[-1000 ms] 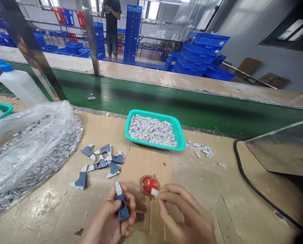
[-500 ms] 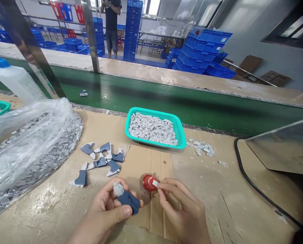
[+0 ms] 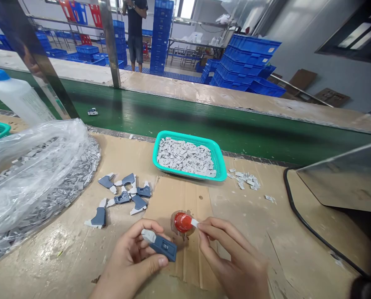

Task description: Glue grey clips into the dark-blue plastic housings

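Note:
My left hand [image 3: 135,259] grips a dark blue plastic part [image 3: 165,248] with a light grey tip pointing up and left. Between thumb and fingertips, my right hand [image 3: 232,253] pinches a small grey piece [image 3: 194,223] at the right edge of a small red container [image 3: 182,222]. That container stands on a cardboard sheet [image 3: 204,203]. Several blue-and-grey assemblies [image 3: 121,198] lie loosely grouped beyond my left hand. Behind the red container is a turquoise basket [image 3: 221,166] full of small grey pieces.
Loose grey pieces [image 3: 247,180] lie right of the basket. A large plastic-covered heap [image 3: 48,178] and a white bottle [image 3: 17,97] occupy the left. A green belt [image 3: 173,118] crosses behind, carrying one small part. A black cable [image 3: 310,232] curves at right. A person [image 3: 135,33] stands far back.
The blue part in my left hand has turned, showing its recessed face. My right hand and its grey piece have shifted slightly right. The small part on the belt has moved left.

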`<action>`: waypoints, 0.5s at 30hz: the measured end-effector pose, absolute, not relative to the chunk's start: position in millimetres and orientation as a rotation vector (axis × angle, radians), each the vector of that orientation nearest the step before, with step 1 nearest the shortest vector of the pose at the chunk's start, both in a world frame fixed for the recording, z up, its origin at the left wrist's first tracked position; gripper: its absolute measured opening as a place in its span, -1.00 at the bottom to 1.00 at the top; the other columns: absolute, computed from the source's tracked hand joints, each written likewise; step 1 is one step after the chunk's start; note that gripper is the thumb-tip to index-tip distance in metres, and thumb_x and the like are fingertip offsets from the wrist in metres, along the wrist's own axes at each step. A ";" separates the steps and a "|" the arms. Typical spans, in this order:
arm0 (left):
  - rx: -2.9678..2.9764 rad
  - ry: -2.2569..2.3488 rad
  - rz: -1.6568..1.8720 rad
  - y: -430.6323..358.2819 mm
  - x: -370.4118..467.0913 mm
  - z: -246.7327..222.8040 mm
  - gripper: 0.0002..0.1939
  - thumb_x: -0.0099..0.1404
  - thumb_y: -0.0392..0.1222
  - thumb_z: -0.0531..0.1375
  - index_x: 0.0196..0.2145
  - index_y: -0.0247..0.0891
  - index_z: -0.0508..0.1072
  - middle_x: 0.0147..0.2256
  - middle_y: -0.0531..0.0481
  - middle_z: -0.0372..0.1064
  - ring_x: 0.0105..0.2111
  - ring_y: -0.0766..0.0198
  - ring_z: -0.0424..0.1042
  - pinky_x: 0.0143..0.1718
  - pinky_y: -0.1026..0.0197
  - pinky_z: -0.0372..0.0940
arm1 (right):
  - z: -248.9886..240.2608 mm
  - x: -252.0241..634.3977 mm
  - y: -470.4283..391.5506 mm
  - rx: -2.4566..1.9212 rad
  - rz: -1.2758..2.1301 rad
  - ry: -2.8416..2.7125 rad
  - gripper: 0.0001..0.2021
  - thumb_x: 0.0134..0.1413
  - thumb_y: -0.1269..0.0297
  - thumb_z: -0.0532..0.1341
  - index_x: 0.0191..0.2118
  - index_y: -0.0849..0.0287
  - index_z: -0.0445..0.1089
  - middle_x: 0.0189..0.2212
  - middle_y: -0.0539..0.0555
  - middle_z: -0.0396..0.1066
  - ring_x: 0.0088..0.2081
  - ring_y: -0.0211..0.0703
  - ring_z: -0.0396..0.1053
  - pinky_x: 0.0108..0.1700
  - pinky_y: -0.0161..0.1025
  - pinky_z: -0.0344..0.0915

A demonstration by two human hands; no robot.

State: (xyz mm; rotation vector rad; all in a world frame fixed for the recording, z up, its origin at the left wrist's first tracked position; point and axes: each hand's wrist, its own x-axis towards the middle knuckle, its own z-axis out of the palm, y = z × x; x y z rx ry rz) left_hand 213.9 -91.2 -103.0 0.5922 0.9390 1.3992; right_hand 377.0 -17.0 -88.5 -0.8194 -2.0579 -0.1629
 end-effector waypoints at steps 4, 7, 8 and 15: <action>0.680 0.930 1.404 -92.4 212.7 -106.7 -0.74 0.03 -0.31 0.28 -0.33 -0.31 0.28 -0.31 0.01 0.44 -0.41 0.47 0.33 -0.37 0.37 0.13 | -86.0 376.6 -18.3 -0.859 -0.199 -2.040 -0.94 -0.15 0.55 0.16 -0.48 0.32 0.36 -0.37 -0.04 0.27 -0.32 -0.73 0.23 -0.19 -0.70 0.22; 0.734 0.934 1.405 -92.7 210.9 -110.4 -0.76 0.03 -0.32 0.27 -0.36 -0.30 0.28 -0.30 -0.01 0.44 -0.33 0.39 0.37 -0.31 0.31 0.15 | -84.7 375.4 -19.1 -0.835 -0.234 -2.033 -0.96 -0.16 0.54 0.17 -0.50 0.33 0.36 -0.38 -0.03 0.28 -0.33 -0.73 0.22 -0.21 -0.69 0.21; 0.746 0.944 1.398 -92.6 210.1 -111.3 -0.77 0.03 -0.33 0.27 -0.37 -0.30 0.28 -0.29 -0.02 0.44 -0.30 0.36 0.38 -0.28 0.30 0.17 | -84.4 375.2 -19.2 -0.842 -0.242 -2.016 -0.96 -0.16 0.54 0.18 -0.50 0.34 0.36 -0.38 -0.03 0.28 -0.32 -0.72 0.22 -0.21 -0.69 0.21; 0.889 0.926 1.365 -90.8 202.3 -114.3 -0.79 0.08 -0.30 0.28 -0.33 -0.29 0.33 -0.28 -0.01 0.43 -0.29 0.35 0.38 -0.29 0.28 0.19 | -81.4 376.3 -21.1 -0.891 -0.202 -2.051 -0.95 -0.15 0.45 0.20 -0.47 0.34 0.35 -0.37 0.00 0.28 -0.35 -0.70 0.24 -0.31 -0.69 0.20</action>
